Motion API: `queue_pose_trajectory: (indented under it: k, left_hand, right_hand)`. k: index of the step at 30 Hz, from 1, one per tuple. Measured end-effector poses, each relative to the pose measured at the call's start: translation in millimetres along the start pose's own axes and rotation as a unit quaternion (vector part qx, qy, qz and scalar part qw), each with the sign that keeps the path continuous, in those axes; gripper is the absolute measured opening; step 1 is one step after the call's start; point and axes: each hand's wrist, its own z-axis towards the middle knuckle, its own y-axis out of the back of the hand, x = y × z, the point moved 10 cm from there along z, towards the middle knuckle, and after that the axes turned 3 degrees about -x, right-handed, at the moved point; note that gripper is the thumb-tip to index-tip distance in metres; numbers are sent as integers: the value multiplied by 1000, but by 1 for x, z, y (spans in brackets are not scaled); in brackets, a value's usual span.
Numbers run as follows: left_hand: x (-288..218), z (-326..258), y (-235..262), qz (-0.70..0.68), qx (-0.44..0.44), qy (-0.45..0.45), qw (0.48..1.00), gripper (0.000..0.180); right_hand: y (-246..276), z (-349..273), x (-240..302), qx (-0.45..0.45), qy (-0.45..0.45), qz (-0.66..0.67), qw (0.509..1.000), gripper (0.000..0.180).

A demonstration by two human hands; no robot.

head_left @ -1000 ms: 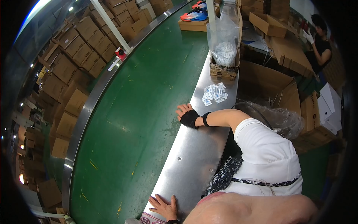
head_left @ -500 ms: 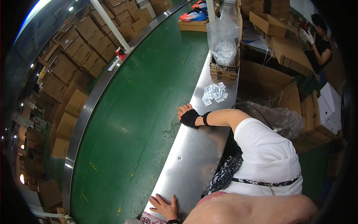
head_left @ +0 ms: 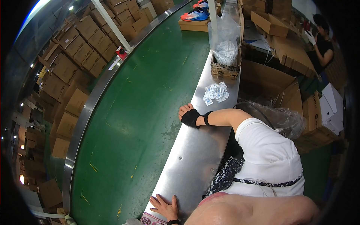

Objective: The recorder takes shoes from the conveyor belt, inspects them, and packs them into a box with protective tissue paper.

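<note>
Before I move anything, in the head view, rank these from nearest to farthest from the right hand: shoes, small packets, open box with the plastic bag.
From the right hand:
1. Small packets: up and right, loose on the metal ledge.
2. Open box: beyond the packets, same ledge.
3. Shoes: near the top edge, on a carton.

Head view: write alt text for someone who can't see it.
A person's left hand lies spread on a shiny metal ledge; the right hand, in a black fingerless wrap, rests curled at its edge beside a long green belt. Small white packets lie piled nearby.
</note>
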Motion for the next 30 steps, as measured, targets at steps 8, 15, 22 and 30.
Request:
queue_pose_trajectory:
  k: [8, 15, 22, 30]
  left_hand:
    - [0, 2, 0, -6, 9, 6, 1000, 82]
    - [38, -6, -47, -134, -41, 19, 990, 82]
    - [30, -11, -42, 14, -108, -31, 994, 82]
    - [13, -6, -22, 28, -65, -28, 997, 83]
  right_hand:
    - [-9, 2, -3, 40, -13, 7, 999, 14]
    - [-6, 2, 2, 18, 5, -10, 1000, 16]
    - [-9, -1, -2, 27, 5, -12, 1000, 15]
    - [-13, 1, -5, 45, -6, -21, 999, 16]
